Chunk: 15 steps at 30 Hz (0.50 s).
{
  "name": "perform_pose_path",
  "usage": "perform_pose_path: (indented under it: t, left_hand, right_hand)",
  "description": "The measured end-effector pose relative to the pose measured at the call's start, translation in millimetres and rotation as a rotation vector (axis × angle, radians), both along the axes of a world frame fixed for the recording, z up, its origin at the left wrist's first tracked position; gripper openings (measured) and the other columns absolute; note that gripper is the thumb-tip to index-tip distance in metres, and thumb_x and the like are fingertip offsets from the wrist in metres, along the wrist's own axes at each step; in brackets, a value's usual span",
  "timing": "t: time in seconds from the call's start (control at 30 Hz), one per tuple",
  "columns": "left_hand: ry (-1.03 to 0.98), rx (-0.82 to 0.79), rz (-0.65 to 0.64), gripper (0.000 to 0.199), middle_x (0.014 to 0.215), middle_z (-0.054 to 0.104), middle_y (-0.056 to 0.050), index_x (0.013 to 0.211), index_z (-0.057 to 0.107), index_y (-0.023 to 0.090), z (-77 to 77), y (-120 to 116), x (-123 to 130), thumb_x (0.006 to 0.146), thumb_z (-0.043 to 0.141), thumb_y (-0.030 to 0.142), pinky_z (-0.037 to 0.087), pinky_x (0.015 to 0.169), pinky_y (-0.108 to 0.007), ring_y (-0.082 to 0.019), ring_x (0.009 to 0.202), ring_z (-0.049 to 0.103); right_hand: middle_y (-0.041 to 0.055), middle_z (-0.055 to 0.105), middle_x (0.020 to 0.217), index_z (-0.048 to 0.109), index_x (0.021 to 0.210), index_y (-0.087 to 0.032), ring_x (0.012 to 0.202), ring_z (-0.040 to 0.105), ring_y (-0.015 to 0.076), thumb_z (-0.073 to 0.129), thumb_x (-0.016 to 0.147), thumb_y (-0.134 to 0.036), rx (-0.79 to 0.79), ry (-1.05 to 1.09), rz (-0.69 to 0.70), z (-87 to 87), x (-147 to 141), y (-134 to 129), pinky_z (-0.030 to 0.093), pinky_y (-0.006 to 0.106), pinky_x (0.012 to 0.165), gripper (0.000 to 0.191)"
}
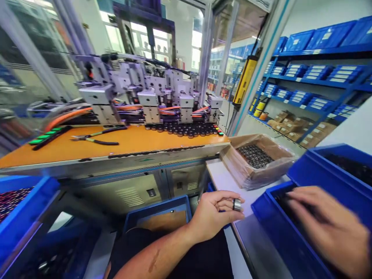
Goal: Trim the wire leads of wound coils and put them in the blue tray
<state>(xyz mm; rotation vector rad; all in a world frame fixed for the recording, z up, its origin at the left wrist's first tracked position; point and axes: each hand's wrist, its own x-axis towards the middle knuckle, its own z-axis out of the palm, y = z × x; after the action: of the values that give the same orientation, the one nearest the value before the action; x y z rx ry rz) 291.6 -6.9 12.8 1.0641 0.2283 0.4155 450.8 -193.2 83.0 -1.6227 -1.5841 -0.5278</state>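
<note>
My left hand [215, 215] is closed around a small silver metal cylinder [237, 204] with a dark band at one end, held between thumb and fingers above the white side table. To the right, my right hand [325, 223] reaches over a long blue bin [286, 224], its fingertips at the dark parts inside. Motion blur smears these fingers, and I cannot tell whether they hold anything. Between and behind the hands stands a plastic-lined cardboard box [241, 170] with many small dark ring-shaped parts in it.
An orange-topped bench [128, 145] bears a machine, rows of black round parts [190, 131] and pliers [97, 138]. Another blue bin [328, 166] stands at right. A blue tray [157, 211] sits below the bench, and a blue bin [49, 197] is at left.
</note>
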Motion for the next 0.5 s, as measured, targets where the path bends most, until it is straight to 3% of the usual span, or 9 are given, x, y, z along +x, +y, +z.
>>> perform_pose_path:
  t: [0.1, 0.2, 0.4, 0.5]
  left_hand:
    - [0.002, 0.052, -0.089, 0.052, 0.078, 0.077, -0.007, 0.092, 0.074, 0.011, -4.3, -11, 6, 0.048, 0.095, 0.031, 0.058, 0.069, -0.024, -0.013, 0.068, 0.07]
    - [-0.002, 0.042, -0.149, 0.051, 0.074, 0.076, -0.004, 0.094, 0.074, 0.011, -10.2, -22, 11, 0.05, 0.094, 0.026, 0.057, 0.069, -0.023, -0.012, 0.064, 0.069]
    - [-0.013, -0.001, -0.138, 0.045, 0.071, 0.076, -0.003, 0.094, 0.073, 0.01, -15.2, -34, 18, 0.055, 0.092, 0.02, 0.056, 0.066, -0.02, -0.009, 0.063, 0.068]
    - [-0.015, -0.021, -0.139, 0.044, 0.077, 0.078, -0.005, 0.095, 0.073, 0.01, -13.7, -35, 18, 0.056, 0.091, 0.018, 0.057, 0.068, -0.022, -0.011, 0.067, 0.071]
  right_hand:
    - [0.0084, 0.062, 0.093, 0.062, 0.11, -0.019, 0.086, 0.064, 0.021, 0.054, 0.094, -0.007, -0.075, 0.093, 0.083, -32.8, -25, 10, 0.057, 0.028, 0.068, 0.022]
    - [0.0081, 0.061, 0.095, 0.06, 0.114, -0.016, 0.086, 0.064, 0.0172, 0.053, 0.094, -0.004, -0.098, 0.147, 0.182, -49.5, -35, 15, 0.057, 0.024, 0.071, 0.024]
    - [0.0081, 0.059, 0.095, 0.063, 0.115, -0.014, 0.084, 0.062, 0.0157, 0.053, 0.093, -0.001, -0.048, 0.104, 0.142, -53.5, -28, 9, 0.056, 0.023, 0.068, 0.028]
    - [0.0123, 0.06, 0.105, 0.059, 0.122, -0.012, 0.094, 0.063, 0.0199, 0.053, 0.092, -0.002, -0.073, 0.058, 0.165, -53.9, -26, 5, 0.058, 0.029, 0.075, 0.032]
